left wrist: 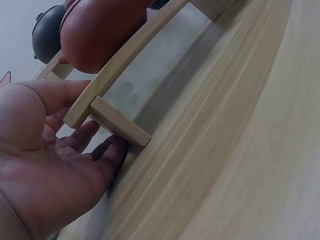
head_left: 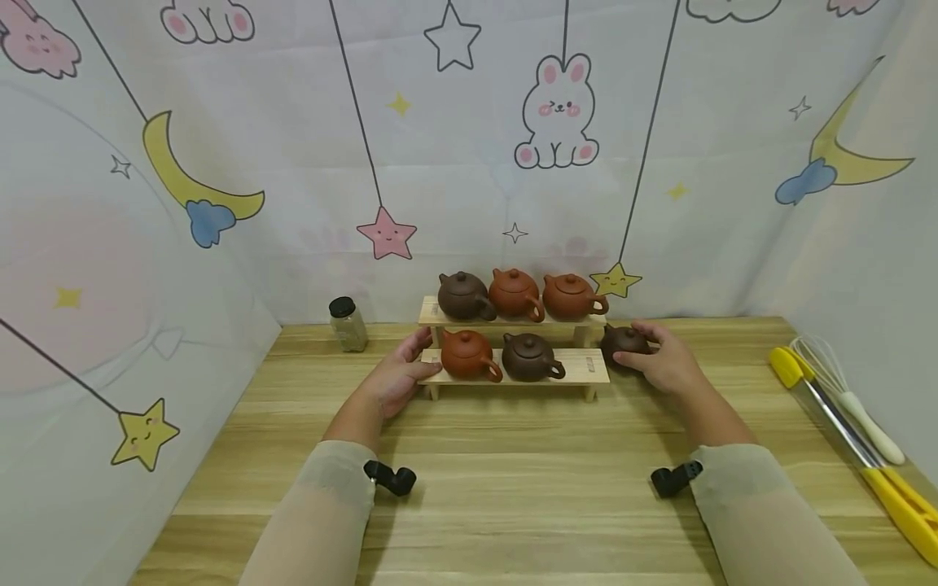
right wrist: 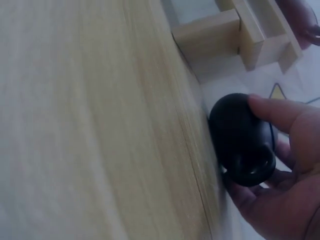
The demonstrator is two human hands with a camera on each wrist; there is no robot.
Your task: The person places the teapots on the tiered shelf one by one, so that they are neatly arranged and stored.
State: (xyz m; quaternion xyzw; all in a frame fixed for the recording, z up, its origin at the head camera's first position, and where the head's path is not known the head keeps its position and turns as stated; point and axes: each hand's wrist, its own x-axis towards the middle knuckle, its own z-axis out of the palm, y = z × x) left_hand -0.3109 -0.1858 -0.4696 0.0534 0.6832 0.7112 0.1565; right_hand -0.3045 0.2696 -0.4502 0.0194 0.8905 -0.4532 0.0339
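Observation:
A two-step wooden stand [head_left: 590, 368] carries small clay teapots. Its lower step bears a reddish-orange teapot [head_left: 465, 353] and a dark brown teapot [head_left: 528, 356]. On the upper step sit another dark brown teapot [head_left: 462, 295] and two reddish-orange ones, one in the middle [head_left: 513, 291] and one at the right [head_left: 567, 296]. My left hand [head_left: 399, 376] grips the lower step's left end, thumb at the board and fingers curled by the leg [left wrist: 120, 122]. Right of the stand, my right hand [head_left: 670, 362] holds a third dark brown teapot [right wrist: 240, 130] between thumb and fingers, low at the tabletop.
A small jar with a black lid [head_left: 348, 325] stands at the back left of the wooden table [head_left: 506, 488]. Along the right edge lie yellow-ended tongs [head_left: 843, 423] and a whisk [head_left: 868, 427]. A patterned white curtain [head_left: 469, 163] hangs right behind the stand.

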